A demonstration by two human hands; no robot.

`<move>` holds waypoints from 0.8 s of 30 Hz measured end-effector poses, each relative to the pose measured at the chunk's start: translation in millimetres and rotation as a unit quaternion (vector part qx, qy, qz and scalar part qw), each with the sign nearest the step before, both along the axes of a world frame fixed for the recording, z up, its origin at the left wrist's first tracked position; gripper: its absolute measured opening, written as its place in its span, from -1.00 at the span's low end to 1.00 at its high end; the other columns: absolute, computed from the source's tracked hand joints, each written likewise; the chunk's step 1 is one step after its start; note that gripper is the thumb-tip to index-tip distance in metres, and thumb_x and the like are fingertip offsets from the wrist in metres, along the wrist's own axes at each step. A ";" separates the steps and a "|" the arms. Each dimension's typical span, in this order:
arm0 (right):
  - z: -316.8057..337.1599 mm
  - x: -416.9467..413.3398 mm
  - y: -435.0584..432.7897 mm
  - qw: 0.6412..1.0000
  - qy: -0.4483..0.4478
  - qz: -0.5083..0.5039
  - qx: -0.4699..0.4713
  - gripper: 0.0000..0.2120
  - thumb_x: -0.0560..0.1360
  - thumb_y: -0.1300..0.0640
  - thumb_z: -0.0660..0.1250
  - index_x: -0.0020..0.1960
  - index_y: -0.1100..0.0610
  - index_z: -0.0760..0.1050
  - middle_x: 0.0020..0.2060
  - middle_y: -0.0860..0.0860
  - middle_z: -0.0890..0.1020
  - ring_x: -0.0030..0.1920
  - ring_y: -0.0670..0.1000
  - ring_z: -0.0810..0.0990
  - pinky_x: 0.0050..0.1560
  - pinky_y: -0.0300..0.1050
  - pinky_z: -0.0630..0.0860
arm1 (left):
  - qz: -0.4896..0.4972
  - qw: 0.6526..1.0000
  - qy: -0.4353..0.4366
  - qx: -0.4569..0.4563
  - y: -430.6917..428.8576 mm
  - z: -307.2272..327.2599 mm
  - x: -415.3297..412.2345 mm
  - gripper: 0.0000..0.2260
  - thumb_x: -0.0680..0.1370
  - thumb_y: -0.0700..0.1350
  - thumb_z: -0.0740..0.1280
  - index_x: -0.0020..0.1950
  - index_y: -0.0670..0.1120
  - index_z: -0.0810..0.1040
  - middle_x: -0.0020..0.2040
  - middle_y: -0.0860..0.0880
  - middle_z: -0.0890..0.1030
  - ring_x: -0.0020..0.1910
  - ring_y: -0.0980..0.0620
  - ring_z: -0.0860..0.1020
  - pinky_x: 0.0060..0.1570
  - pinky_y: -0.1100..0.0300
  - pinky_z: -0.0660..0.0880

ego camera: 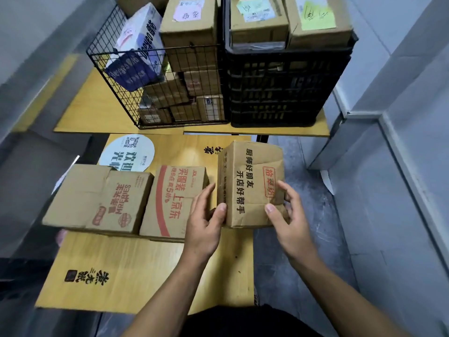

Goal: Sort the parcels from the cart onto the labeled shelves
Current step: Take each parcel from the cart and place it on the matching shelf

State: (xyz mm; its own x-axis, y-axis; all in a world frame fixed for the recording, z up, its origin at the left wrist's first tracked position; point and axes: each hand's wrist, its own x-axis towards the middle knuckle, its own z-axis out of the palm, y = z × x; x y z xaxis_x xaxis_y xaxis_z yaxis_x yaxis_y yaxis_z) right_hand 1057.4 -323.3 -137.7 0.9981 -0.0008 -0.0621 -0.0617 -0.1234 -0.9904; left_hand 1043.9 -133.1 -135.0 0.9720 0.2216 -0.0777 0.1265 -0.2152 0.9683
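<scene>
A person's left hand (206,215) and right hand (289,215) grip a carton (252,181) from either side, thumbs pressed on its printed face and fingers curled round its edges, at the right edge of a wooden table (121,263). A red-striped box (170,200) and a brown box (99,198) sit side by side to its left. Beyond, a wire basket (116,76) and a black crate (279,93) hold stacked parcels (189,32).

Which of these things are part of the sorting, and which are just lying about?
Part of the job: box with black lettering, held by left hand and right hand; red-striped box; leftmost box; wire basket and black crate of parcels.
Just lying about: round sticker; table.
</scene>
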 end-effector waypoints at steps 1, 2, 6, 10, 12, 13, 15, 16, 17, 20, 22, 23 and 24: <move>0.8 1.3 -3.7 1.000 -0.005 0.008 0.004 -0.52 0.51 0.00 0.33 0.34 -0.39 0.34 0.32 -0.14 0.52 0.29 -0.11 0.54 0.31 0.04 0.52 | 0.002 1.000 0.013 -0.028 -2.6 -1.2 -0.5 -0.51 0.51 0.06 0.33 0.44 0.18 0.34 0.40 0.21 0.39 0.40 0.30 0.33 0.30 0.38 0.34; 1.2 1.9 -7.1 1.000 -0.006 0.014 0.008 -0.52 0.51 -0.01 0.32 0.36 -0.36 0.34 0.32 -0.14 0.52 0.30 -0.11 0.53 0.32 0.04 0.52 | -0.001 0.998 0.023 -0.058 -4.7 -2.0 -1.4 -0.47 0.50 0.08 0.34 0.46 0.19 0.31 0.44 0.18 0.37 0.41 0.27 0.33 0.32 0.31 0.37; 0.5 2.5 -19.2 0.999 -0.004 0.039 -0.012 -0.53 0.51 -0.15 0.31 0.40 -0.33 0.35 0.36 -0.11 0.50 0.35 -0.06 0.50 0.36 0.15 0.47 | -0.035 0.991 0.038 -0.120 -11.5 3.5 -9.3 -0.45 0.47 0.14 0.36 0.44 0.22 0.31 0.38 0.16 0.46 0.34 0.23 0.45 0.31 0.06 0.47; 4.7 1.5 -19.2 0.997 -0.008 0.061 -0.048 -0.60 0.56 -0.08 0.25 0.33 -0.44 0.38 0.37 -0.15 0.45 0.37 -0.12 0.46 0.40 0.14 0.43 | -0.008 0.996 -0.001 -0.087 -12.4 7.5 -15.9 -0.38 0.41 0.20 0.41 0.46 0.20 0.35 0.38 0.10 0.48 0.35 0.13 0.46 0.29 -0.07 0.48; 8.1 -1.6 -15.7 0.997 0.008 0.069 -0.042 -0.61 0.57 -0.10 0.27 0.33 -0.47 0.36 0.38 -0.21 0.42 0.37 -0.16 0.46 0.40 0.12 0.44 | -0.009 0.998 -0.020 -0.066 -11.5 10.3 -18.4 -0.41 0.41 0.18 0.43 0.42 0.27 0.36 0.39 0.11 0.46 0.36 0.10 0.46 0.29 -0.08 0.48; 9.7 -2.7 -14.4 0.997 0.015 0.068 -0.043 -0.61 0.57 -0.16 0.29 0.33 -0.49 0.34 0.38 -0.25 0.40 0.36 -0.20 0.45 0.40 0.10 0.43 | -0.011 0.998 -0.032 -0.050 -10.7 12.6 -19.5 -0.43 0.41 0.17 0.43 0.41 0.30 0.37 0.38 0.11 0.45 0.35 0.11 0.46 0.28 -0.07 0.49; 13.2 -2.9 -13.4 0.996 0.027 0.065 -0.054 -0.57 0.47 -0.39 0.28 0.31 -0.53 0.29 0.37 -0.28 0.38 0.37 -0.25 0.41 0.41 0.08 0.43 | -0.013 0.998 -0.061 -0.011 -10.8 19.9 -20.3 -0.46 0.42 0.14 0.41 0.39 0.31 0.38 0.35 0.12 0.42 0.34 0.15 0.44 0.25 0.03 0.51; 15.5 -2.8 -12.5 0.995 0.031 0.071 -0.055 -0.50 0.39 -0.50 0.25 0.32 -0.54 0.28 0.38 -0.28 0.39 0.37 -0.25 0.41 0.41 0.08 0.43 | -0.016 0.997 -0.075 0.001 -11.2 22.5 -19.8 -0.48 0.44 0.10 0.41 0.37 0.30 0.39 0.33 0.10 0.40 0.33 0.18 0.44 0.22 0.10 0.54; 16.9 -3.2 -10.8 0.995 0.037 0.082 -0.044 -0.42 0.35 -0.54 0.26 0.34 -0.49 0.29 0.38 -0.25 0.42 0.38 -0.23 0.42 0.40 0.09 0.43 | -0.021 0.996 -0.084 0.006 -12.5 26.3 -19.7 -0.51 0.45 0.06 0.41 0.37 0.28 0.41 0.32 0.07 0.39 0.31 0.19 0.44 0.15 0.16 0.56; 21.2 -5.8 -5.9 0.994 0.051 0.094 0.034 -0.29 0.36 -0.42 0.37 0.43 -0.21 0.35 0.26 -0.17 0.60 0.29 -0.11 0.56 0.32 0.14 0.51 | -0.038 0.993 -0.108 0.002 -17.5 32.3 -20.0 -0.55 0.48 0.04 0.39 0.37 0.22 0.45 0.31 0.05 0.39 0.31 0.12 0.46 0.04 0.09 0.62; 22.7 -6.3 -7.1 0.994 0.054 0.066 0.075 -0.31 0.35 -0.32 0.41 0.42 -0.16 0.36 0.22 -0.17 0.62 0.26 -0.08 0.59 0.29 0.14 0.53 | -0.028 0.992 -0.119 -0.024 -19.0 33.3 -20.6 -0.59 0.52 0.01 0.36 0.36 0.22 0.45 0.30 0.07 0.47 0.31 0.07 0.49 0.10 0.13 0.58; 23.3 -6.0 -8.4 0.993 0.054 0.055 0.094 -0.33 0.34 -0.29 0.42 0.40 -0.18 0.37 0.22 -0.16 0.63 0.26 -0.07 0.59 0.29 0.14 0.54 | -0.017 0.992 -0.120 -0.037 -18.6 32.5 -20.5 -0.61 0.54 -0.04 0.34 0.36 0.19 0.46 0.28 0.06 0.51 0.30 0.06 0.50 0.12 0.16 0.56; 22.5 -5.7 -9.8 0.991 0.056 0.047 0.113 -0.36 0.34 -0.27 0.43 0.37 -0.21 0.38 0.22 -0.16 0.63 0.27 -0.06 0.58 0.29 0.14 0.53 | -0.005 0.992 -0.120 -0.041 -19.1 32.6 -20.2 -0.63 0.56 -0.07 0.32 0.35 0.16 0.46 0.26 0.04 0.53 0.29 0.05 0.51 0.13 0.17 0.55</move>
State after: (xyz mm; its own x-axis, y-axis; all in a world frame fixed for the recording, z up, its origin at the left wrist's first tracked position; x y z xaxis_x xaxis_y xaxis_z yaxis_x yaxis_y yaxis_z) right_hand 1051.7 -333.1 -115.3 0.9800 0.1187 -0.1597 -0.1708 0.0900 -0.9812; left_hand 1023.7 -152.2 -102.4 0.9667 0.2147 0.1392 -0.1119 -0.1346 0.9846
